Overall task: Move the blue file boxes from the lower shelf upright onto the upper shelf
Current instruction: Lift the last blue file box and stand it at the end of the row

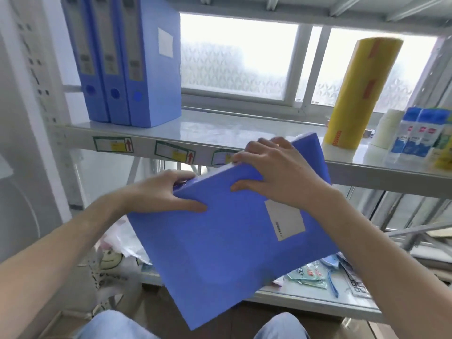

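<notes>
A blue file box (220, 245) with a white label hangs tilted in front of the shelf, its broad face toward me. My left hand (168, 192) grips its upper left corner, thumb on the face. My right hand (276, 172) grips its top edge, fingers curled over it. The box's top corner reaches just above the front edge of the upper shelf (220, 130). Three blue file boxes (122, 62) stand upright on the upper shelf at its left end. The lower shelf (318, 299) shows below the held box.
A tall yellow roll (359, 94), a white roll (389, 128) and several glue bottles (415, 133) stand on the upper shelf at the right. Plastic bags (117, 248) and packets (308, 275) lie on the lower shelf. A frosted window is behind. My knees show at the bottom.
</notes>
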